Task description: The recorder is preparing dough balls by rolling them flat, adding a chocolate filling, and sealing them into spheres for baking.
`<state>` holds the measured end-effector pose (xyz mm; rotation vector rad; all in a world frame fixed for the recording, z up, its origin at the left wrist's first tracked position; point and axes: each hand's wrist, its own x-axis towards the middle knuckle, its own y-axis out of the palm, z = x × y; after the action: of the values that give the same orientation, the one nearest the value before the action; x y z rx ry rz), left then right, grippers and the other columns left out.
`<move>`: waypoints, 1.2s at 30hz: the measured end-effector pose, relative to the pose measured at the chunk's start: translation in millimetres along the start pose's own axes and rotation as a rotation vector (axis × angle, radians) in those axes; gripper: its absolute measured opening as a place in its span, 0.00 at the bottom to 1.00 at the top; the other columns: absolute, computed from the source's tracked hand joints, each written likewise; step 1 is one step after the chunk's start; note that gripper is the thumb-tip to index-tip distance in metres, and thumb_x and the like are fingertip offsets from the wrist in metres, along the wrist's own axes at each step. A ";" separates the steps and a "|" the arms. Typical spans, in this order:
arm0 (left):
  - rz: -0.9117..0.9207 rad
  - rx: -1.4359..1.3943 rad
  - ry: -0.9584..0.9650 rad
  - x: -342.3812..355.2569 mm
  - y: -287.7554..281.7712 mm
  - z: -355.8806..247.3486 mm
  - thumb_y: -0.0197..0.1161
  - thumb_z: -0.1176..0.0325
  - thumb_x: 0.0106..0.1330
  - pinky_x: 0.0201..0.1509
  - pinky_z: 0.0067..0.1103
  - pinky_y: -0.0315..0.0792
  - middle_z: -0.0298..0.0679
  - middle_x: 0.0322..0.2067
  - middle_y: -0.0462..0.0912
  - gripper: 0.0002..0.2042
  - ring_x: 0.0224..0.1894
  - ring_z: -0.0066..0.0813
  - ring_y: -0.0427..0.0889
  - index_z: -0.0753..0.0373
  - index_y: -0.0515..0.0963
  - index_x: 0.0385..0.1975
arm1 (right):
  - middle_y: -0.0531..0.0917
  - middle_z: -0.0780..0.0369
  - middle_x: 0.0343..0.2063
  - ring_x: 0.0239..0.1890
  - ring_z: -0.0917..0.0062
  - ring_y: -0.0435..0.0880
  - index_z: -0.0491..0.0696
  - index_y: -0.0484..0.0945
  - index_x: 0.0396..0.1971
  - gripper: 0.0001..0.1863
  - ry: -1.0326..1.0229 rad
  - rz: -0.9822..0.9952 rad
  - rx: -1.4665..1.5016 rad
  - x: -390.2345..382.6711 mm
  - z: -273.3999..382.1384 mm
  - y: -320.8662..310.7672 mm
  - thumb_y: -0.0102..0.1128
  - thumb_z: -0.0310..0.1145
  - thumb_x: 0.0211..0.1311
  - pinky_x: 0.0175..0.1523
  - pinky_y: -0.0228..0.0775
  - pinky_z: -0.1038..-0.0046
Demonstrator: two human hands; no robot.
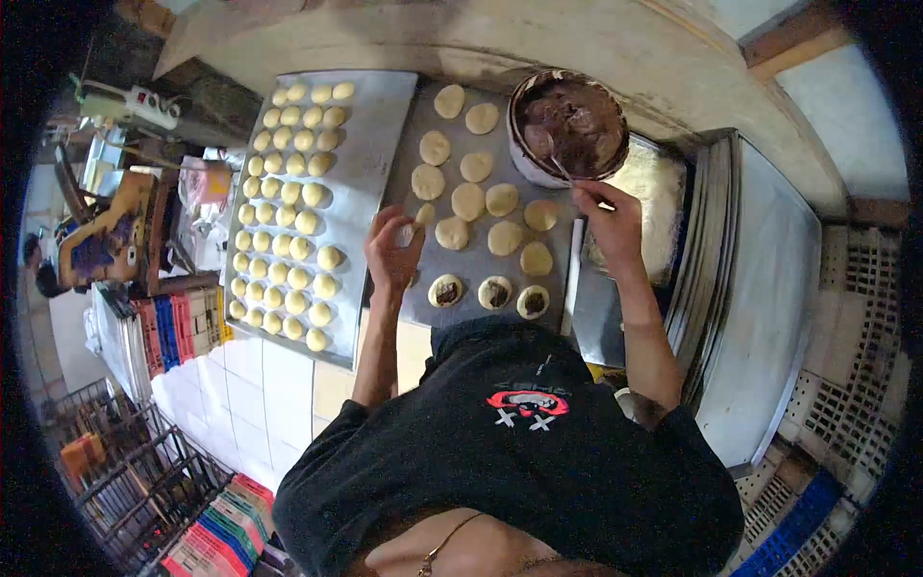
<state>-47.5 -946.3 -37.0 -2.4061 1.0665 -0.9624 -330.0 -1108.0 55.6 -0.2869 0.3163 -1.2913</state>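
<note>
My right hand [612,219] grips the handle of a spoon [560,167], whose far end sits in dark brown paste [577,117]. The paste fills a round bucket [525,165]. At the left side of the grey work tray [486,262], my left hand [392,252] pinches a pale dough round [425,214], seen nearly edge-on at its fingertips. Several flattened dough rounds [468,202] lie on this tray. Three rounds nearest me carry a dab of brown filling, among them the middle filled dough round [495,292].
To the left, a metal baking tray [361,144] holds rows of dough balls [290,192]. Stacked metal trays [760,288] stand on the right. Beyond the work tray rises a wooden wall [452,43]. Coloured crates [226,529] and a dark rack [125,462] are at lower left.
</note>
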 end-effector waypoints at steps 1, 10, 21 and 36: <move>-0.008 0.015 -0.016 3.1 -5.1 -26.1 0.67 0.71 0.56 0.42 0.30 0.75 0.43 0.36 0.82 0.08 0.39 0.41 0.82 0.66 0.81 0.33 | 0.83 0.65 0.23 0.25 0.85 0.77 0.43 0.84 0.37 0.09 -0.055 -0.006 0.029 -8.5 7.2 1.5 0.67 0.30 0.57 0.33 0.70 0.80; 0.148 -1.938 -0.993 22.1 -29.1 -153.7 0.46 0.56 0.70 0.59 0.33 0.69 0.48 0.55 0.74 0.23 0.55 0.40 0.75 0.66 0.69 0.57 | 0.80 0.61 0.28 0.30 0.70 0.80 0.48 0.86 0.37 0.14 -0.726 -0.079 -0.114 -71.7 49.6 31.9 0.66 0.22 0.48 0.35 0.73 0.72; -0.136 -1.767 -1.042 27.2 -34.6 -111.9 0.45 0.57 0.71 0.56 0.34 0.69 0.43 0.52 0.77 0.20 0.53 0.38 0.75 0.64 0.72 0.53 | 0.81 0.60 0.26 0.28 0.72 0.80 0.46 0.85 0.32 0.09 -0.572 -0.178 -0.199 -67.0 14.1 -10.2 0.66 0.19 0.49 0.32 0.72 0.75; 0.609 0.616 -0.049 -8.4 81.0 15.0 0.58 0.55 0.61 0.55 0.43 0.67 0.55 0.50 0.74 0.31 0.55 0.49 0.72 0.67 0.63 0.60 | 0.81 0.58 0.33 0.31 0.60 0.83 0.52 0.80 0.37 0.14 -0.415 -0.068 -0.995 27.4 -10.1 -20.4 0.57 0.28 0.47 0.35 0.78 0.59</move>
<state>-83.2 -993.2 -95.2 -1.4775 1.1659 -0.8392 -345.4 -1140.0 52.2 -1.3947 0.5770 -1.0178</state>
